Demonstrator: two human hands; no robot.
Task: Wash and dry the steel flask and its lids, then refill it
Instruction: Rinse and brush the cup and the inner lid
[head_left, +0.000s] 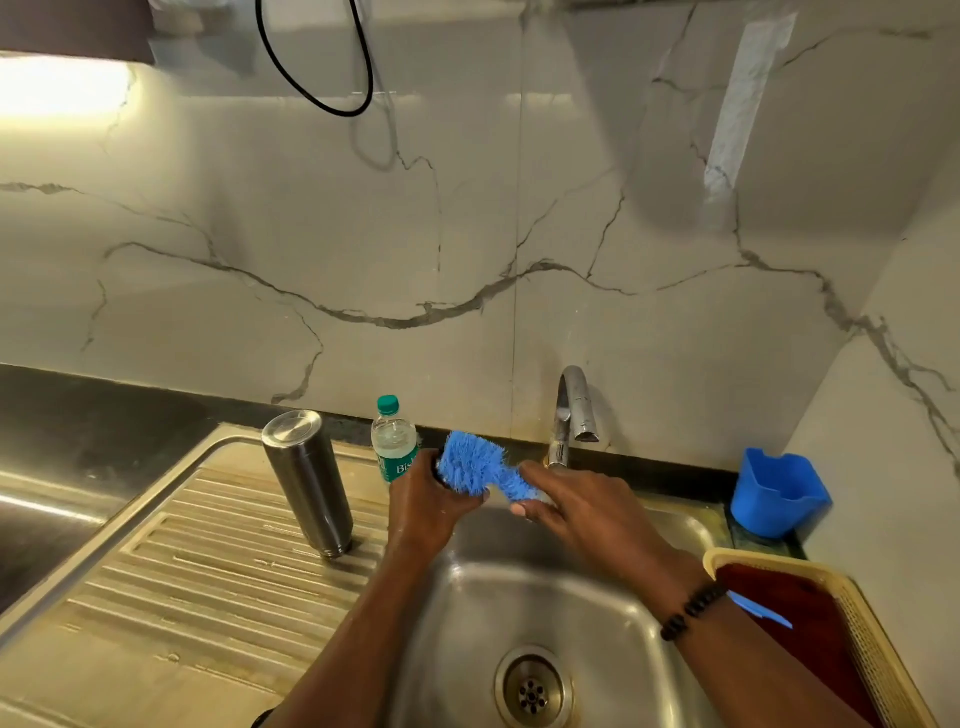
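Brushed steel flask (307, 480), ribbed steel drainboard (208, 561), glossy marble wall (467, 234)

Both forearms reach forward, converging toward each other. The left hand (431, 499) is curled closed, knuckles up, fingers wrapped round something dark that is mostly hidden inside the fist. The right hand (566, 499) comes in from the right with its wrist angled inward, fingers bent and pinched together on what it grips. A dark beaded bracelet circles the right wrist. Both arms are bare.
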